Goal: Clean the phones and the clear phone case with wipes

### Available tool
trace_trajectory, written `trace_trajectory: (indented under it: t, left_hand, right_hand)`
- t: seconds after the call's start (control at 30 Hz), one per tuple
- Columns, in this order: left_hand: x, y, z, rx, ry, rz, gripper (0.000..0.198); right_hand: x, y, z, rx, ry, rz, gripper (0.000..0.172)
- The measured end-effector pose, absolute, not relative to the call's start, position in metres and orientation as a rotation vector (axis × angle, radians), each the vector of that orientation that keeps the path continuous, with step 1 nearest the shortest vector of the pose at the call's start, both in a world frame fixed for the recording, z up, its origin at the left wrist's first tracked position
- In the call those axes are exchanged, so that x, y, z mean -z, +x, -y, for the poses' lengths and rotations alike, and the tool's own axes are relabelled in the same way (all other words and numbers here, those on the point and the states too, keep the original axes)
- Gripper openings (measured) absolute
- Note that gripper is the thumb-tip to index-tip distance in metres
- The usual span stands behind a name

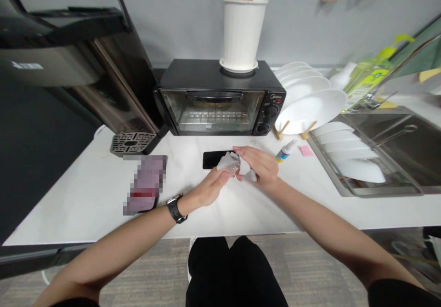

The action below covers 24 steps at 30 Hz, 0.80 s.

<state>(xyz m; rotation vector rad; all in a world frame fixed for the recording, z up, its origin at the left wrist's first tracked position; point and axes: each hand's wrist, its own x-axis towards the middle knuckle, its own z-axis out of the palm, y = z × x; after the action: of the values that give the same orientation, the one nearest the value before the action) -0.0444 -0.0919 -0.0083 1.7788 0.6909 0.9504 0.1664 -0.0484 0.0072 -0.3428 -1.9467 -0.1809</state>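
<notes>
A black phone (212, 159) lies flat on the white counter (89, 196) in front of the toaster oven. A crumpled white tissue (230, 162) rests over the phone's right end. My left hand (210, 187), with a black watch on the wrist, pinches the tissue's near edge. My right hand (260, 164) curls over the tissue from the right, fingers closed on it. The two hands touch each other at the tissue.
A black toaster oven (220, 98) with a white utensil holder (242, 33) on top stands at the back. A small spray bottle (285, 151) and a pink note (306, 150) lie to the right. Plates (310, 107), a sink (396, 146) and a black appliance (79, 68) flank the counter. A blurred-out object (144, 185) lies to the left.
</notes>
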Motion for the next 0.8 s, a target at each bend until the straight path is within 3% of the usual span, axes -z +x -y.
trace_trajectory:
  t: [0.47,0.63,0.8]
  left_hand:
    - [0.018,-0.044,0.09,-0.984,1.743,-0.777,0.082]
    - [0.018,-0.043,0.089,-0.976,1.662,-0.729,0.095]
    - [0.013,-0.045,0.092,-0.942,1.795,-0.748,0.092]
  right_hand:
    - [-0.007,0.17,0.051,0.198,-0.298,2.052,0.056]
    - [-0.004,0.175,0.041,0.22,-0.256,2.021,0.059]
    - [-0.001,0.169,0.041,0.154,-0.278,1.998,0.062]
